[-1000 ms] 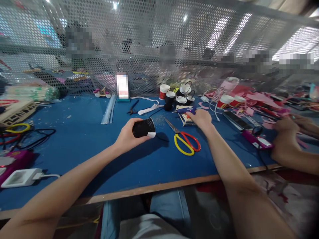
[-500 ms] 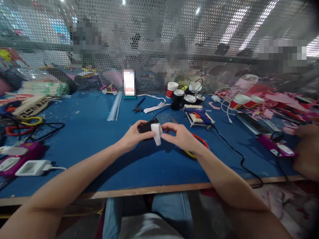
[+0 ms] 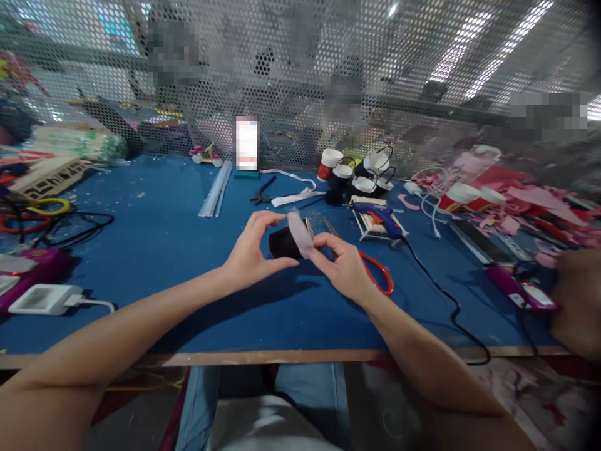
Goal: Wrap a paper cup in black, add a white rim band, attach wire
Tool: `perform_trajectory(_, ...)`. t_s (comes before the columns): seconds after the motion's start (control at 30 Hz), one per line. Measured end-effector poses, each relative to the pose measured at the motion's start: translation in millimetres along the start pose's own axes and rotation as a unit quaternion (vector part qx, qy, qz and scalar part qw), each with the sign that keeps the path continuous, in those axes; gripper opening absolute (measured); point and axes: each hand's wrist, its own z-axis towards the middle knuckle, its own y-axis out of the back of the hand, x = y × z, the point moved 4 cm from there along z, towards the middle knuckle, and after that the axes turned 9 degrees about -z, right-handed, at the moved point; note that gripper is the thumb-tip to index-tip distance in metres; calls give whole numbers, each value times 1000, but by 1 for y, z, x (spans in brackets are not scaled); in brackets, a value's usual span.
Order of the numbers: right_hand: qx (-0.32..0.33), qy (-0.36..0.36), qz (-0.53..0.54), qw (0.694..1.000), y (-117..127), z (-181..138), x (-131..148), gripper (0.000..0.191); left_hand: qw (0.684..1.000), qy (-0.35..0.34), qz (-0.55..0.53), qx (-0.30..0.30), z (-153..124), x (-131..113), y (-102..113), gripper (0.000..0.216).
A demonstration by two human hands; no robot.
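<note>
"Where is the black cup [image 3: 282,243]?"

"Tipped on its side, between the hands, over the front half of the table [image 3: 188,319]. A white strip [image 3: 298,232] lies across it near the rim."

"And the hands?"

"The left hand [image 3: 251,250] has thumb and fingers spread apart around the cup; I can't tell whether they touch it. The right hand [image 3: 342,266] pinches the strip's lower end at the rim."

"Anything in the way?"

"Scissors, close by. Their red handle [image 3: 387,282] shows just beside the right wrist, and the rest is mostly hidden by that hand."

"What's behind?"

"A blue glue gun [image 3: 387,220] on a stick rack [image 3: 363,230], its black cord [image 3: 439,285] running down to the table's front edge. Farther back are more cups, a red-and-white one [image 3: 328,166] among them, plus pliers [image 3: 263,189] and a white ribbon [image 3: 300,197]."

"And the sides?"

"On the left, a purple power strip [image 3: 54,258] near a white plug [image 3: 46,299]. On the right, pink scraps [image 3: 511,178] are heaped up, well apart from the hands."
</note>
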Motion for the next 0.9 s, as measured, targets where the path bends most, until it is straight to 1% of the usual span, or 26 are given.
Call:
perform_trajectory(0.07,-2,32,-31,999,-2,-2,4,9,999,-28,-15,-23,1,-10,4,58)
perform_trajectory(0.1,0,48,-43,998,-3,-2,5,8,999,-34,-25,-27,1,-14,5,49)
perform_trajectory(0.2,4,87,-62,994,-4,-3,10,7,997,-37,-56,-29,2,-21,6,16)
perform_trajectory(0.23,7,95,-65,993,-4,-3,11,6,997,-33,-65,-31,2,-21,7,10)
perform_trajectory(0.37,16,123,-63,990,-4,-4,18,7,995,21,-88,-51,3,-16,8,12)
perform_trajectory(0.53,25,152,-50,987,-4,-7,23,6,990,82,-102,-49,4,-8,7,14)
perform_trajectory(0.77,25,169,-43,984,-4,-9,27,6,981,131,-136,-45,4,-3,5,17)
perform_trajectory(0.9,30,186,-41,981,-5,-9,30,9,978,139,-154,-31,6,-2,5,18)
